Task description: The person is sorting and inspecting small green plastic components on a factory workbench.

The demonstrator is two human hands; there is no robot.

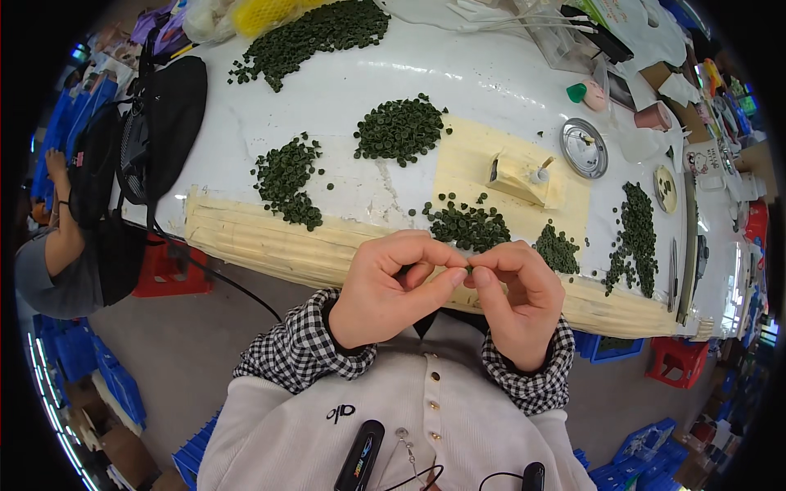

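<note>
Hands meet close to the chest, above the near edge of the bench (491, 78): the left hand (385, 290) and right hand (512, 299) are both curled in, thumbs and forefingers pinched together on one tiny dark green piece (469, 268) held between the fingertips. It sits right at the join of the two hands, raised clear of the bench top. For work this fine, I judge the grip should stay light and at the very tips — a hard squeeze would hide the piece or flick it away. Keeping the wrists low and near the body should steady it.

Just beyond the fingers lies a small heap of green pieces (468, 225) on the taped tan strip (270, 245). Farther off sits a cardboard block (517, 173), then a round metal lid (584, 147), and larger green piles (399, 128) toward the far side.
</note>
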